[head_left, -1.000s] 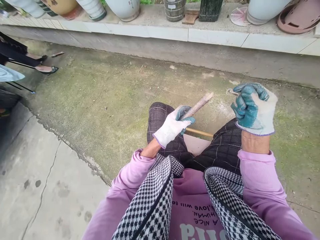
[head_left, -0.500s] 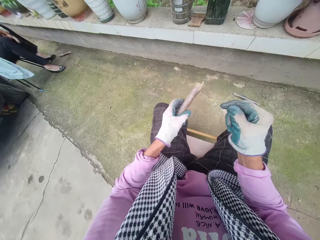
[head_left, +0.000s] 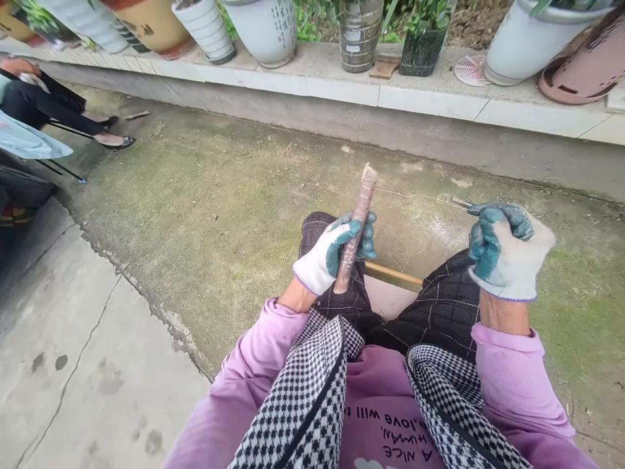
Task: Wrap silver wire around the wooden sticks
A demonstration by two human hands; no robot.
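Observation:
My left hand, in a white glove with a green coated palm, is wrapped round a short brown stick. The stick leans to the right at its top, and its upper end looks pale and frayed. A thin pale string runs from near that end across to the right. My right hand, gloved the same way, is closed in a pinch on the string, which hangs nearly level between the hands. Beside the right fingertips, a narrow dark object partly shows; its kind cannot be made out.
Mossy concrete ground spreads ahead, with a raised ledge behind it. Several plant pots, among them a white pot, stand on the ledge. At far left another person's legs show near a stick on the ground.
My left hand has turned the stick more upright, and its lower end now shows below the glove. My right hand has moved right, drawing the string straighter. The view has tilted up slightly.

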